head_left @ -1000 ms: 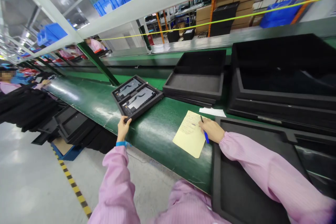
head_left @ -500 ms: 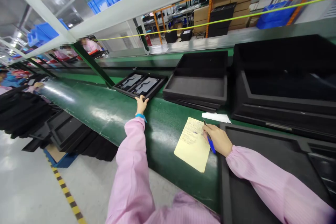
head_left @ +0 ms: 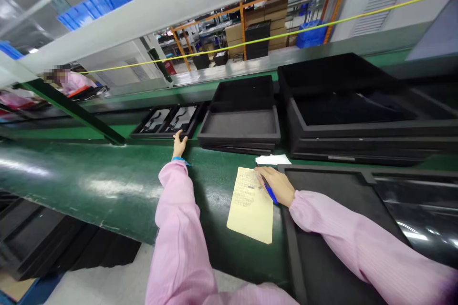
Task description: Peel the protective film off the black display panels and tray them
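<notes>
My left hand (head_left: 179,144) reaches forward to the front edge of a shallow black tray (head_left: 161,136), fingers apart and touching or just off the rim. Two flat grey-and-black parts (head_left: 181,117) with dark curved strips lie side by side in its compartments. My right hand (head_left: 277,186) is closed round a blue pen (head_left: 271,194), its tip end hidden by the fingers. This hand rests on the upper right of a yellow paper sheet (head_left: 250,221) covered with handwriting. Just behind it lies a white paper strip (head_left: 274,159).
Stacked black trays (head_left: 238,140) stand right of the filled tray, with larger black trays (head_left: 322,142) beyond. Another black tray (head_left: 291,248) lies under my right forearm. A green post (head_left: 75,109) slants at left. More trays (head_left: 32,233) sit below the green bench (head_left: 118,171).
My view has swung right. The tray by my left hand has shifted back and straightened along the bench's rear. My right hand still holds the pen at the sheet.
</notes>
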Action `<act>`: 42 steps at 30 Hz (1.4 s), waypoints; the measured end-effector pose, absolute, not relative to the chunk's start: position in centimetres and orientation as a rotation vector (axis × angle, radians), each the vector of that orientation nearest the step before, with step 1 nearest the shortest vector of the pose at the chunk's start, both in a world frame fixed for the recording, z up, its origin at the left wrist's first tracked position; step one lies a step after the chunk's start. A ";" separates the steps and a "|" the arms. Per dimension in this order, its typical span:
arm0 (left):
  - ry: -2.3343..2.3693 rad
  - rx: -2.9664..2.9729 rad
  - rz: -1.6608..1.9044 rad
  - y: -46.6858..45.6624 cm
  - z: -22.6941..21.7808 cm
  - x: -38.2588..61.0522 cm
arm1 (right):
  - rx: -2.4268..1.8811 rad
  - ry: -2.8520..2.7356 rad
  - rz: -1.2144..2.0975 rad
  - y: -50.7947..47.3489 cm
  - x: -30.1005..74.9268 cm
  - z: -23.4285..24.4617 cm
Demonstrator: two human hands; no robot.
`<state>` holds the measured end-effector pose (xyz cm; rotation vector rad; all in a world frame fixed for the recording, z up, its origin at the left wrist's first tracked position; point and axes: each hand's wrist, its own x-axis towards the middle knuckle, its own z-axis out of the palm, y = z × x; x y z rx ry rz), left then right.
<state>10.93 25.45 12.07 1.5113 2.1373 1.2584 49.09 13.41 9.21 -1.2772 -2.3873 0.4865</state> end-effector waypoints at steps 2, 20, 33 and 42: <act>2.051 1.439 1.406 24.8 11.5 11.8 | -1.243 -2.345 0.509 13.5 49.0 8.9; 1.655 1.473 1.497 22.4 9.4 20.6 | -1.481 -1.443 0.504 20.5 49.5 10.4; 1.941 1.545 1.338 22.7 9.5 20.7 | -1.278 -1.644 1.106 8.5 46.7 11.4; 2.118 1.955 0.779 17.0 18.9 24.5 | -1.275 -1.673 1.372 7.7 46.7 10.4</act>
